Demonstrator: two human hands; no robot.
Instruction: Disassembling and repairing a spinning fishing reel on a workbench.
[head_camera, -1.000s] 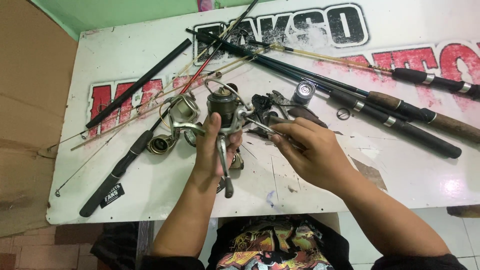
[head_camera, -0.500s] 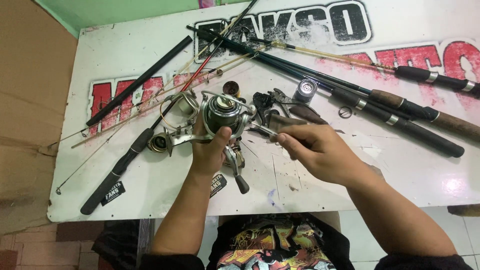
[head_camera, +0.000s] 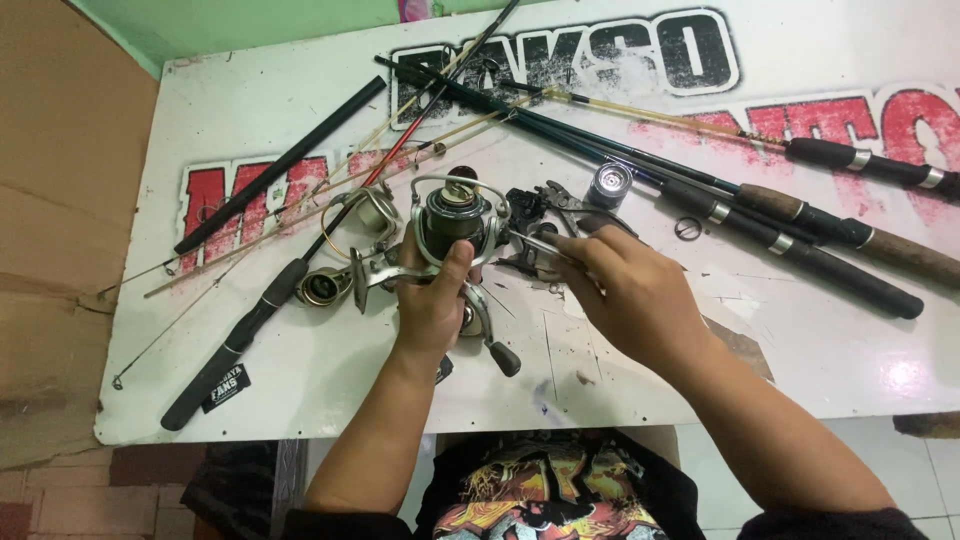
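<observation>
My left hand (head_camera: 432, 305) grips a silver and black spinning reel (head_camera: 452, 222) by its body, held above the white table (head_camera: 300, 390). The reel's wire bail arcs over the spool and its crank handle (head_camera: 495, 345) hangs down to the right. My right hand (head_camera: 625, 290) pinches a thin metal tool or pin at the reel's right side; its tip is hidden by my fingers.
Several fishing rods (head_camera: 760, 215) lie fanned across the table's back and right. A black rod handle (head_camera: 235, 335) lies at the left, with another reel (head_camera: 335, 280) beside it. Black pliers (head_camera: 545, 205), a small spool (head_camera: 608, 183) and a ring (head_camera: 688, 228) lie behind my hands.
My left hand has turned the reel and lifted it a little, so the crank handle now points down to the right. My right hand stays at the reel's side.
</observation>
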